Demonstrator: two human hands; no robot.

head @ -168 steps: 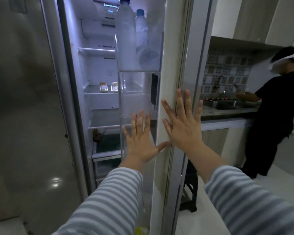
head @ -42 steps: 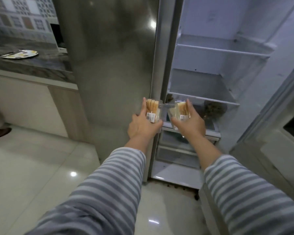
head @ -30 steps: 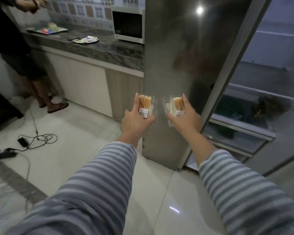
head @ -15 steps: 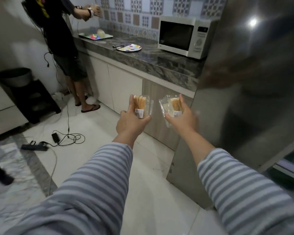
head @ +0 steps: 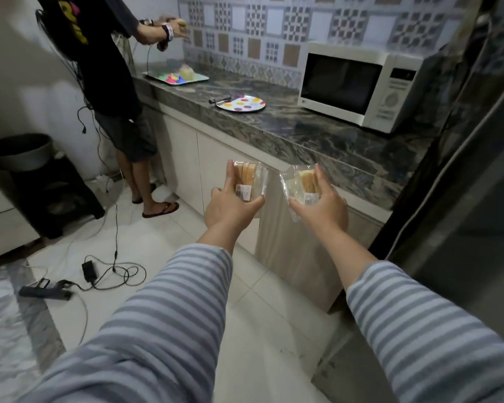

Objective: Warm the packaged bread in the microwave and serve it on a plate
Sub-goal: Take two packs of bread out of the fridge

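My left hand (head: 230,209) grips a clear packet of sliced bread (head: 249,180), held upright in front of me. A second bread packet (head: 298,183) is gripped in my right hand (head: 323,209), at the same height. Both packets carry a small white label. Beyond them, a white microwave (head: 358,84) with its door closed stands on the dark marble counter (head: 288,126). A round plate with coloured dots (head: 240,103) lies on the counter left of the microwave.
A person in a black shirt (head: 105,68) stands at the counter's far left end beside a tray (head: 176,77). Cables and a power strip (head: 47,292) lie on the floor at left. The steel fridge side (head: 463,199) fills the right.
I took two bread packets from the fridge and turned left from it. The counter, plate and microwave have come into full view and are nearer.
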